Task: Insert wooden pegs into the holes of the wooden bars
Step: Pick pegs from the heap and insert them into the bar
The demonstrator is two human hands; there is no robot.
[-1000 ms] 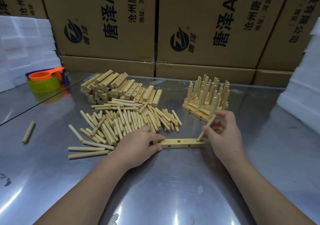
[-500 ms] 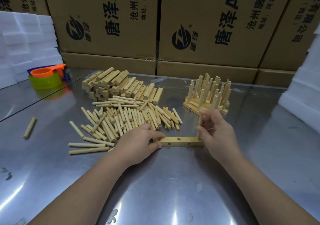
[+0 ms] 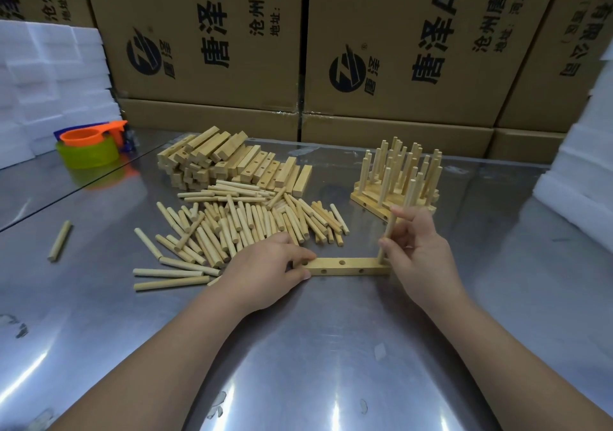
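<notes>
- The bar (image 3: 345,266) lies flat on the steel table (image 3: 298,347), just below the middle of the frame, with its holes showing on the top and on the near side.
- The left hand (image 3: 265,271) pinches the bar's left end between thumb and forefinger, pinning it to the table.
- The right hand (image 3: 418,251) pinches a peg (image 3: 390,226) with thumb and fingers. The peg stands nearly upright with its foot at the bar's right end; how deep it sits in the hole I cannot tell.
- Loose pegs (image 3: 248,225) lie in a heap left of centre, just above the left hand. Spare bars (image 3: 232,162) are stacked behind them, and finished bars (image 3: 398,178), bristling with pegs, stand upper right of centre.
- Handling, as I judge it: the peg is light, stiff, smooth wood. It rolls easily on steel and is not fragile, though a push at a slant could jam it or snap it at the hole.
- It is best held low on the shaft, near the hole, so the push runs straight down.
- The bar is light too and will skid on the shiny table. Holding it at the end away from the hole being filled leaves the other holes free.
</notes>
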